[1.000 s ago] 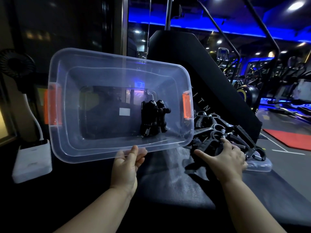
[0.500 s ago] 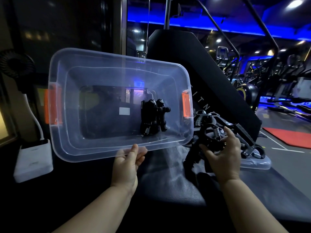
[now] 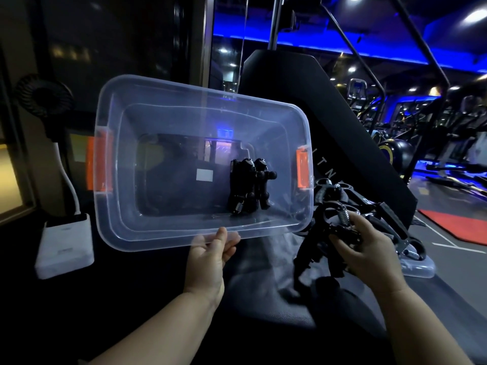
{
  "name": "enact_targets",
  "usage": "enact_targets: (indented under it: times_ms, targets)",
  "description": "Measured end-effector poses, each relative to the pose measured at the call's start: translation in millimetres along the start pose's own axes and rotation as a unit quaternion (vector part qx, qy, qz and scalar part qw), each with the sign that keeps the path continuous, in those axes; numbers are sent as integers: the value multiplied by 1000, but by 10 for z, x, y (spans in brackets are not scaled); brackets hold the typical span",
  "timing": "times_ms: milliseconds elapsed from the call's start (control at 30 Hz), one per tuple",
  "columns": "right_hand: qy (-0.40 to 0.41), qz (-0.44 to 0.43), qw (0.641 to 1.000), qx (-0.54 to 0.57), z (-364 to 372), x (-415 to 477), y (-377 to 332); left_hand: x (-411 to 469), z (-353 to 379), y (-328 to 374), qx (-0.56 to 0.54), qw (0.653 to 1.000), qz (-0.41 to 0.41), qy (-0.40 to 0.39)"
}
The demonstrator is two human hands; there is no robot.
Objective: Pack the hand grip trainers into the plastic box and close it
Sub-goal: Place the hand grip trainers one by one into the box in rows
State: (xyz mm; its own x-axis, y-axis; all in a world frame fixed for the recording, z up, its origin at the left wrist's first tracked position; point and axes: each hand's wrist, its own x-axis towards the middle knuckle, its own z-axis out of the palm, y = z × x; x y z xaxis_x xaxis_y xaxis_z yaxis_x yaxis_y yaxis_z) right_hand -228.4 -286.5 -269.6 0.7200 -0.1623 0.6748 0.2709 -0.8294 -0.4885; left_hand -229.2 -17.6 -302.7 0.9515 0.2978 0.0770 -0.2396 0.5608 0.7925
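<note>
The plastic box (image 3: 184,119) tilts its open mouth toward me, my left grip (image 3: 210,259) pinching the near rim. Its floor lies free at left and centre, while two packed trainers (image 3: 249,185) occupy the right end. Between that mouth and my right grip (image 3: 369,254), which holds a hand grip trainer (image 3: 342,229), only the box's right rim with its orange latch (image 3: 302,168) intervenes. Rightward, the pile of trainers (image 3: 392,219) on the lid (image 3: 419,270) blocks the table (image 3: 263,285), and the black slanted panel (image 3: 329,122) closes the rear.

Gym: exercise machines (image 3: 432,119), blue strip lighting (image 3: 290,39), red floor mat (image 3: 461,225).
</note>
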Motion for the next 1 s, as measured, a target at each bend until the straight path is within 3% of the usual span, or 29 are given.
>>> enact_targets:
  times_ms: [133,300,533,867,1000]
  targets:
    - [-88,-31,996,-17,-119,121,-71,3,-5,0,2,1000,1,1]
    - [-118,-47,992,-17,-107,204,-208,-2,-6,1,1,1000,-2,0]
    - [-90,-68,994,-13,-102,195,-440,2,-21,-4,3,1000,-3,-3]
    - [-31,-74,978,193,146,493,-1064,76,-45,-64,-16,1000,-7,-10]
    - [-61,-72,982,165,568,684,-1280,86,-46,-81,-30,999,-11,-2]
